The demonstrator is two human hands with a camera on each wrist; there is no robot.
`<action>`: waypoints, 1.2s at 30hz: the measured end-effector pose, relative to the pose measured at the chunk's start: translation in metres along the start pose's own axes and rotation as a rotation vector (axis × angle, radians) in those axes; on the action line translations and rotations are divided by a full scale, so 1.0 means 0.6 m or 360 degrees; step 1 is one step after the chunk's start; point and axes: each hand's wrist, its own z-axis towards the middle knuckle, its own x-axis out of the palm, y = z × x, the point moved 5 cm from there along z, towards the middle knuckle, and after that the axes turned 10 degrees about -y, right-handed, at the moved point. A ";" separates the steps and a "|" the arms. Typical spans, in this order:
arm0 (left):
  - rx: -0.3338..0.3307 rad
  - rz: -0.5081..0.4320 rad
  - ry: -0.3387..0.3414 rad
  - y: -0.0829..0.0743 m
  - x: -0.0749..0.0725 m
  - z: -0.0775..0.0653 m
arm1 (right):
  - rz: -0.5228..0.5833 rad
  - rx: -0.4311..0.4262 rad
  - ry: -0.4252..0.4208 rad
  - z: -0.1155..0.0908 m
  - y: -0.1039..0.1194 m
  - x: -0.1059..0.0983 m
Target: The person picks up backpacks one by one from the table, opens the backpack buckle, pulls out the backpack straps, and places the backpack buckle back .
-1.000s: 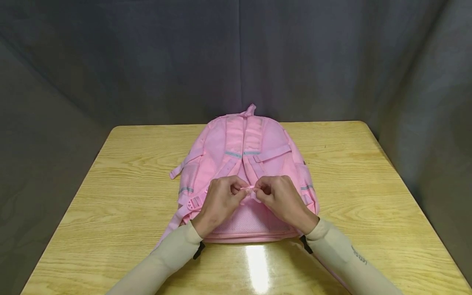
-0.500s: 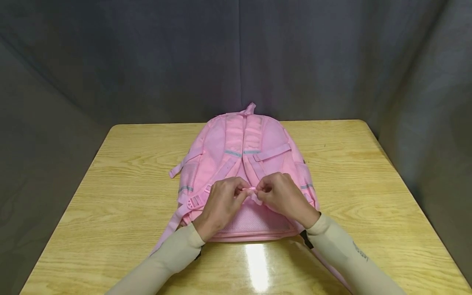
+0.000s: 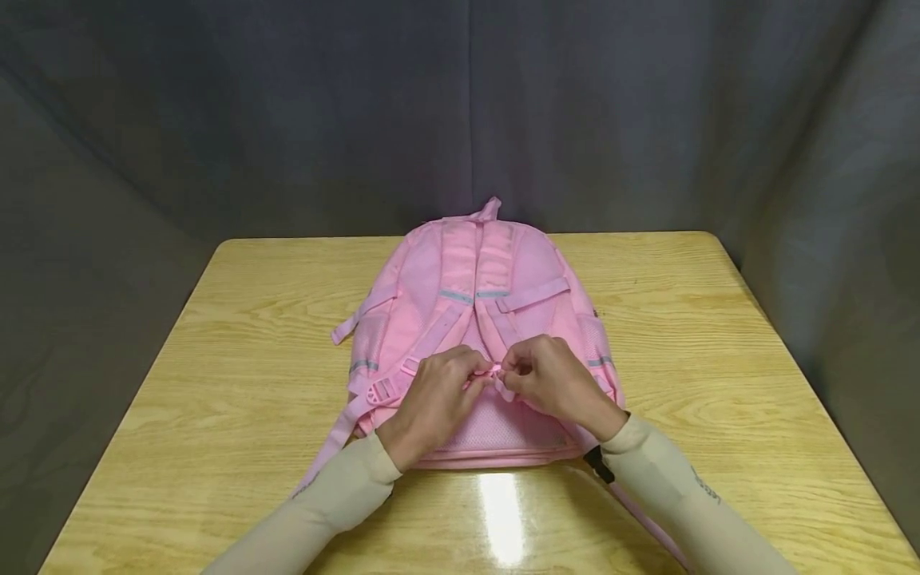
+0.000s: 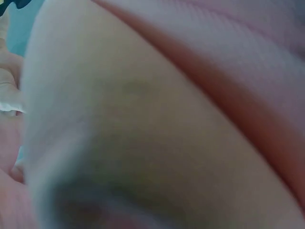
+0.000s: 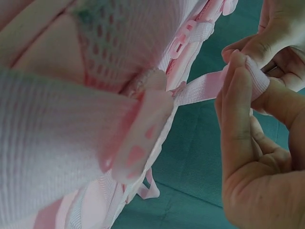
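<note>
A pink backpack (image 3: 496,431) lies on the table with its shoulder straps facing up. Over its lower middle, my left hand (image 3: 438,395) and right hand (image 3: 557,379) meet with fingertips close together. Each pinches a short pink webbing strap (image 3: 505,391) between thumb and fingers. In the right wrist view, the webbing strap (image 5: 202,89) runs from the bag's edge to the fingers, where its end looks folded over. A pink plastic strap buckle (image 5: 143,138) fills the foreground there. Blurred pale material covers most of the left wrist view.
The wooden table (image 3: 237,359) extends around the bag, with a dark grey curtain (image 3: 345,104) behind it. One loose pink shoulder strap (image 3: 334,439) trails toward the front left past its slide buckle (image 3: 383,390). Another pink strap (image 3: 647,523) hangs beside the right forearm.
My fingertips have shifted slightly to the right with the webbing strap between them, and the right hand has risen a little. The backpack stays in place on the table.
</note>
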 end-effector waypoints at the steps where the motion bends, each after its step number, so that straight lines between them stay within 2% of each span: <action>1: 0.0013 0.0015 0.0004 -0.001 0.000 0.000 | 0.0013 0.0005 0.0013 0.000 -0.001 0.000; 11: 0.0088 0.0134 0.0057 -0.010 0.005 -0.008 | 0.0068 0.0126 0.0119 -0.002 -0.008 0.004; 15: 0.0040 0.0119 0.0067 -0.007 0.004 -0.009 | 0.0108 0.0209 0.0165 -0.002 -0.015 0.007; 18: -0.0112 0.0000 0.0061 0.003 0.001 -0.002 | 0.0198 0.0251 0.0177 -0.001 -0.021 0.004; 23: -0.0527 -0.0401 0.0093 0.025 -0.005 0.010 | 0.0471 0.0288 0.0234 -0.002 -0.032 -0.006; 26: -0.0739 -0.0599 0.0141 0.036 -0.005 0.012 | 0.0524 0.0226 0.0335 -0.007 -0.033 -0.004; 28: -0.0844 -0.0700 0.0165 0.042 -0.003 0.011 | 0.0471 0.0133 0.0361 -0.009 -0.028 -0.001; 30: -0.0909 -0.0767 0.0179 0.046 -0.001 0.010 | 0.0361 0.0040 0.0315 -0.011 -0.022 0.000; 33: -0.0957 -0.0826 0.0181 0.048 0.001 0.010 | 0.0153 -0.0098 0.0136 -0.010 -0.011 -0.005; 36: -0.0963 -0.0819 0.0180 0.046 0.000 0.011 | -0.0053 -0.0216 -0.0067 -0.009 -0.003 -0.010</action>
